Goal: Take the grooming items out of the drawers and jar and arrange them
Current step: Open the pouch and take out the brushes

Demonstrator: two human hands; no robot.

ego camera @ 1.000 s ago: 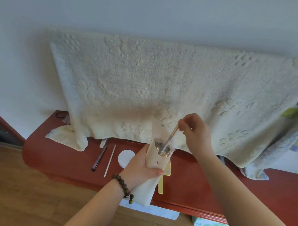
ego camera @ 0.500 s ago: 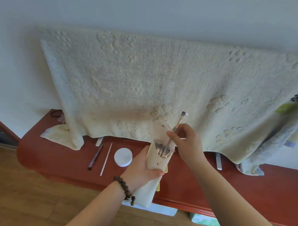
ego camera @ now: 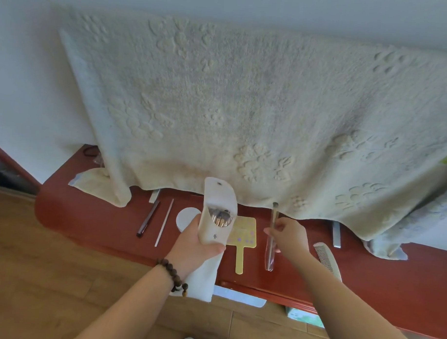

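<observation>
My left hand (ego camera: pixel 194 247) grips a cream brush pouch (ego camera: pixel 217 214) with its flap open and several brushes inside, held above the red table (ego camera: pixel 94 215). To its right, my right hand (ego camera: pixel 289 237) pinches a small makeup brush (ego camera: pixel 274 216), bristles pointing up, low over the table. Under that hand lies a clear slim tube (ego camera: pixel 269 257). A yellow hand mirror (ego camera: pixel 241 239) lies between my hands.
A white round jar lid (ego camera: pixel 186 217), a dark pen (ego camera: pixel 147 218) and a thin white stick (ego camera: pixel 164 221) lie at left. A white comb (ego camera: pixel 325 258) and a metal strip (ego camera: pixel 336 234) lie at right. A large cream towel (ego camera: pixel 244 114) hangs over the table's back.
My right hand drew one brush out of the pouch and carried it right and down toward the table. The left hand still holds the pouch. The camera tilted down.
</observation>
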